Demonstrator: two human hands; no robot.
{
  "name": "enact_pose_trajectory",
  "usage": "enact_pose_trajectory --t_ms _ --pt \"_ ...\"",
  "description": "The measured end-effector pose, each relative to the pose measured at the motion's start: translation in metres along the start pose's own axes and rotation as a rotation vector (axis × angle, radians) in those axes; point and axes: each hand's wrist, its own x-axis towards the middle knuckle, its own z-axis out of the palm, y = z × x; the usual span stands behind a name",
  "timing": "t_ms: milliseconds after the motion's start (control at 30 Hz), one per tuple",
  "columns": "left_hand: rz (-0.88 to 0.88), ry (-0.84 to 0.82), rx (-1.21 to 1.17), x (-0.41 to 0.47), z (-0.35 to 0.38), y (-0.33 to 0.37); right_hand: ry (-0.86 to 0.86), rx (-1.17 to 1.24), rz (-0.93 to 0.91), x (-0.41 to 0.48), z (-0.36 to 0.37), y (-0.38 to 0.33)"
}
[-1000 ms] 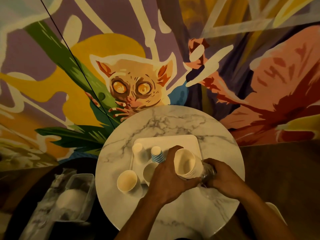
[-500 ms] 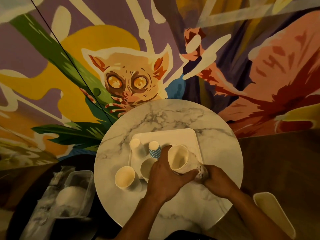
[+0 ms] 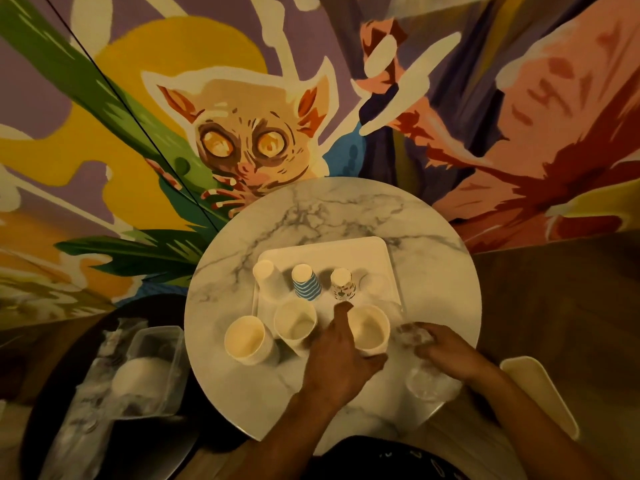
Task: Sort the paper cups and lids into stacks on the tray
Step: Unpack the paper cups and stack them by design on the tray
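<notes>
A white tray (image 3: 346, 251) lies on the round marble table (image 3: 346, 209). Along its back stand upside-down cups: a white stack (image 3: 265, 273), a blue-striped stack (image 3: 304, 282) and a small patterned cup (image 3: 342, 284). One upright white cup (image 3: 295, 323) sits at the tray's front, another (image 3: 246, 341) on the table to its left. My left hand (image 3: 336, 362) grips a third upright white cup (image 3: 369, 329) at the tray's front right corner. To the right, my right hand (image 3: 440, 344) holds crumpled clear plastic (image 3: 410, 336).
A round clear lid (image 3: 427, 382) lies on the table near its front right edge. Left of the table, a clear plastic container (image 3: 149, 368) sits on a dark seat. A pale tray-like object (image 3: 540, 393) is at the right. A painted wall rises behind the table.
The white cup was held tilted between both hands; now it stands upright at the tray's front. My right hand has pulled away to the right with the clear plastic.
</notes>
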Motion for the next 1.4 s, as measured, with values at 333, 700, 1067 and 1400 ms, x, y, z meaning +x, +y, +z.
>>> enact_pose_trajectory --t_ms 333,700,1067,1400 --pt "-0.193 -0.113 -0.046 0.004 0.057 -0.044 -0.133 0.105 0.047 0.011 0.034 -0.003" --pt "-0.244 -0.022 -0.183 0.016 0.075 -0.069 -0.031 0.175 0.051 0.029 0.049 -0.002" --pt "-0.357 -0.317 0.049 0.016 0.054 -0.067 0.148 0.186 0.088 0.031 0.025 0.005" --pt "-0.214 -0.365 -0.008 -0.006 -0.001 -0.032 0.162 0.481 -0.016 -0.004 -0.014 -0.053"
